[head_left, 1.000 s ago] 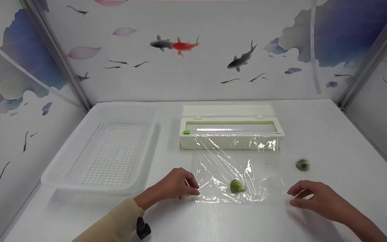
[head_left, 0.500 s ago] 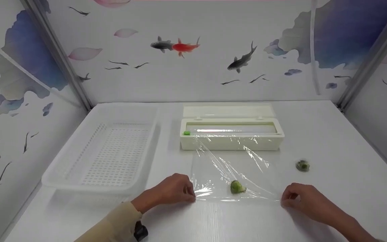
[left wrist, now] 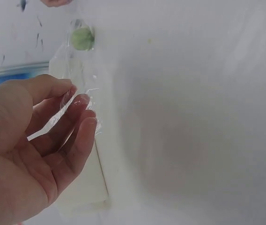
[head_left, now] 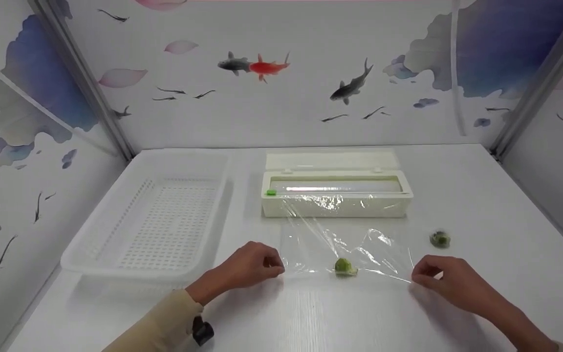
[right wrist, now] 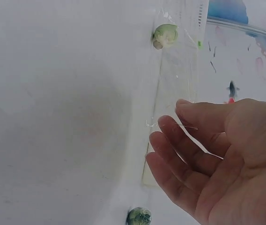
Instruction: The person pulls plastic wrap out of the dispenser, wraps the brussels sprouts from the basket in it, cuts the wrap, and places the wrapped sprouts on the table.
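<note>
A sheet of clear cling film runs toward me from the pale cling film box, whose lid stands open at the back. My left hand pinches the film's near left corner between thumb and fingertips, as the left wrist view also shows. With thumb and forefinger, my right hand pinches the near right corner. Between the hands, a green Brussels sprout lies at the film's near edge; whether the film touches it I cannot tell. Another sprout, looking wrapped in film, lies beyond my right hand.
A white perforated plastic basket stands at the left of the white table. A green slider sits at the left end of the box's cutter rail. Printed panels wall in the back and sides.
My right hand has moved left to the film and taken its near right corner. Both hands then lifted the near edge and shifted it slightly away from me, leaving it tauter.
</note>
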